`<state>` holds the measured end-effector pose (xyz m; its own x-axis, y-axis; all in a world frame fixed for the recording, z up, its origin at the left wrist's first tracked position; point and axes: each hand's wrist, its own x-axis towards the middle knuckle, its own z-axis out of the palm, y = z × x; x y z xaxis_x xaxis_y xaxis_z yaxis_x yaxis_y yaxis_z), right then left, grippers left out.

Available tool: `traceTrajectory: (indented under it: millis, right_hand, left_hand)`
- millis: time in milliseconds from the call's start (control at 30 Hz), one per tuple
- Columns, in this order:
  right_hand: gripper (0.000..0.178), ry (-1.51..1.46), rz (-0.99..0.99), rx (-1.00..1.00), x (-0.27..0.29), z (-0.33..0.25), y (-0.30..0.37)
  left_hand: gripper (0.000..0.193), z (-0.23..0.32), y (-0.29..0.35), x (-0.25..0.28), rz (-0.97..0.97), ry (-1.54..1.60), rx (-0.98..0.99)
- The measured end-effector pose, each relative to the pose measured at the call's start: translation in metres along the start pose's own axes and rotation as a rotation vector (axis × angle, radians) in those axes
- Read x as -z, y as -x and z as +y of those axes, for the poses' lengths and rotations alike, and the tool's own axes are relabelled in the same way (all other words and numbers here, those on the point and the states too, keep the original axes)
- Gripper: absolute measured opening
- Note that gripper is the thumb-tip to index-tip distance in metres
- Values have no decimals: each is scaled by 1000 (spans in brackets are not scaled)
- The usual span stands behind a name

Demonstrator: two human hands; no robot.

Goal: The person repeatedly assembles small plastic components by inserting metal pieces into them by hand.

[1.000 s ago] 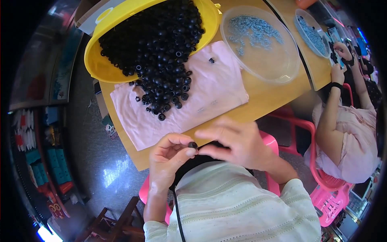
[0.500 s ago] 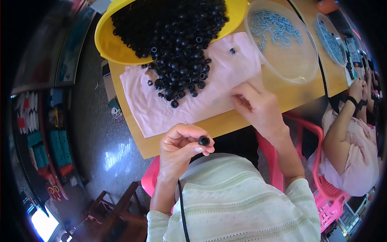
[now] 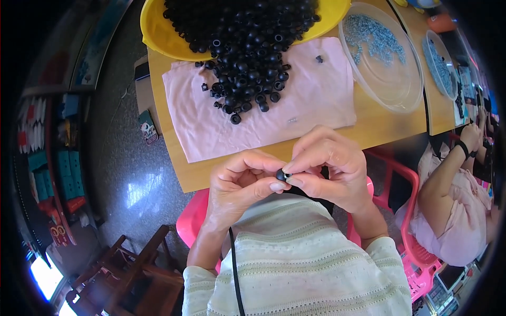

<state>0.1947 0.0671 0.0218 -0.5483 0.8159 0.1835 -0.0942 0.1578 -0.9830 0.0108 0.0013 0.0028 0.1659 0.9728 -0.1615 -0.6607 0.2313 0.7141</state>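
Observation:
My left hand (image 3: 237, 181) pinches a small round black hollow piece (image 3: 281, 175) between thumb and fingers, just past the table's front edge. The right hand (image 3: 336, 167) meets it there, thumb and forefinger pressed together at the piece's open end. A tiny pale bit shows between those fingertips, too small to name. Beyond my hands a pink cloth (image 3: 316, 89) lies on the table. Many similar black pieces (image 3: 242, 79) spill onto it from a tilted yellow basin (image 3: 161, 39).
A clear round tray (image 3: 390, 100) with small blue-grey pieces (image 3: 374, 39) stands at the right of the wooden table (image 3: 182, 176). Farther right is a second such tray (image 3: 440, 63). Another person (image 3: 448, 210) sits on a pink chair (image 3: 408, 210). One small dark piece (image 3: 319, 59) lies apart on the cloth.
My right hand has come from over the cloth, down and left, to the black piece in my left hand. The left hand has moved slightly right, and the view has shifted a little.

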Motion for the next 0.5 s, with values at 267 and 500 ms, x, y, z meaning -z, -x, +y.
traceTrajectory:
  millis: [267, 500]
  right_hand:
    - [30, 433, 39, 358, -1, 11, -3]
    - [17, 729, 185, 13, 21, 7, -33]
  left_hand:
    - [16, 0, -7, 4, 89, 87, 68]
    - [17, -2, -13, 16, 214, -16, 16]
